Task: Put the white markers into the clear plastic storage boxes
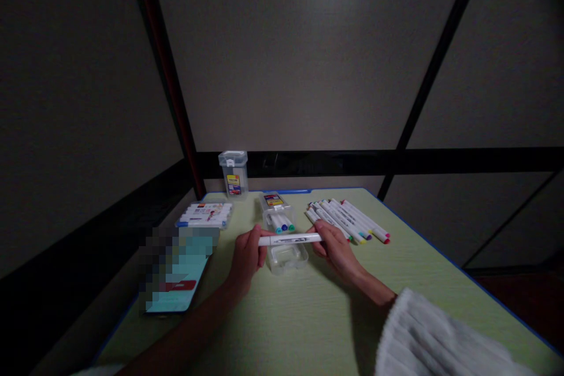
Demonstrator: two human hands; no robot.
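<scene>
A white marker [291, 239] with dark print along its barrel is held level above the table between both hands. My left hand [247, 255] pinches its left end, and my right hand [337, 249] grips the right end, so both tips are covered by fingers. Just behind it lies a clear plastic case [277, 205], on its side, with a few markers [282, 225] inside showing teal, blue and green ends. The case's open lid [288, 258] rests on the table beneath the held marker. To the right, several white markers [346, 217] with coloured ends lie side by side.
A closed clear box [233, 176] stands upright at the back left. Nearer on the left are a flat pack of white markers [205, 214] and a tablet-like device [183, 270] with a teal screen, partly pixelated. The pale green table [299, 329] has blue edges; panelled walls stand behind.
</scene>
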